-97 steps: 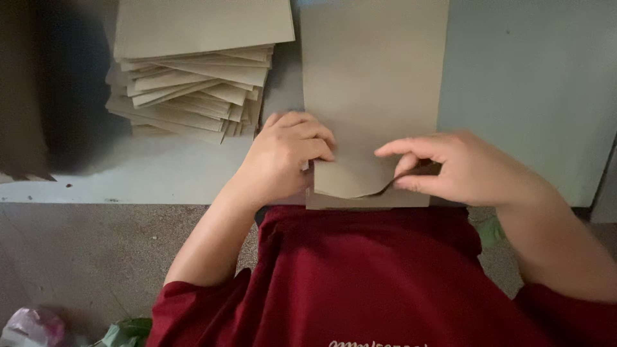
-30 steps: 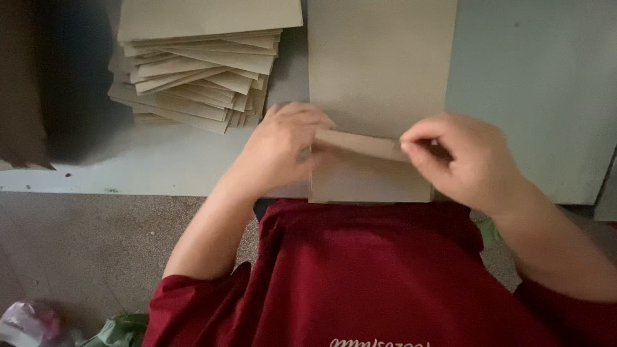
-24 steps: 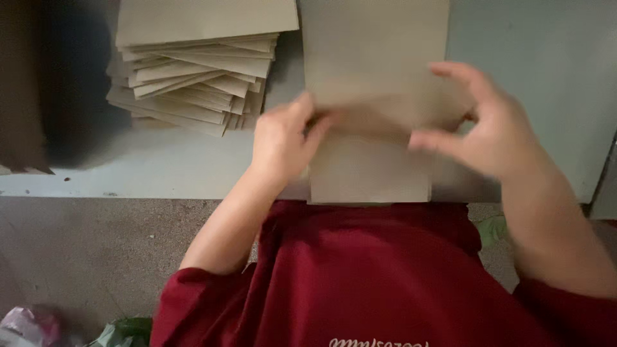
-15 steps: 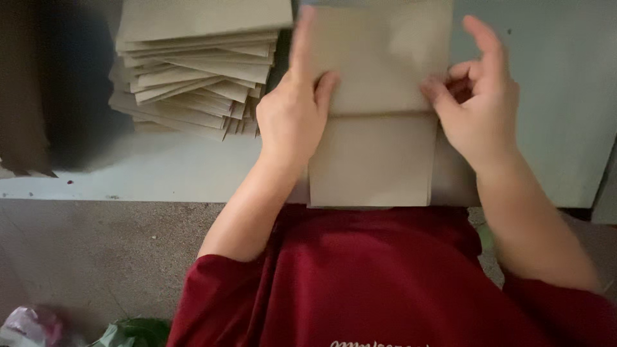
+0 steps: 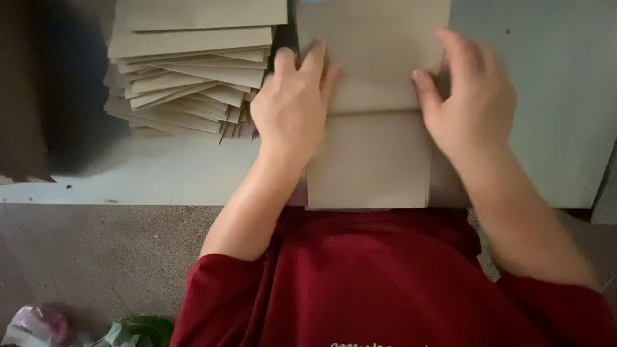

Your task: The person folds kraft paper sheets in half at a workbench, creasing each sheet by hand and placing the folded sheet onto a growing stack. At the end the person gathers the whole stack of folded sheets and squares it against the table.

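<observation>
A tan paper sheet (image 5: 369,157) lies on the pale table (image 5: 160,177) in front of me, with a folded flap (image 5: 379,61) turned up over its far half. My left hand (image 5: 292,106) lies flat on the flap's left edge, fingers together. My right hand (image 5: 472,103) presses on the right edge with fingers spread; it is motion-blurred. Neither hand grips anything. A crease line runs across the sheet between the two hands.
A fanned stack of folded tan paper pieces (image 5: 189,71) sits at the left on the table. A dark shape (image 5: 22,96) stands at the far left. Below the table edge are a brown floor (image 5: 96,263), a pink bag (image 5: 35,324) and green scraps (image 5: 135,331).
The near edge of the sheet was lifted, folded away from me and laid flat over the far half. Both hands moved up the table and now press on the flap.
</observation>
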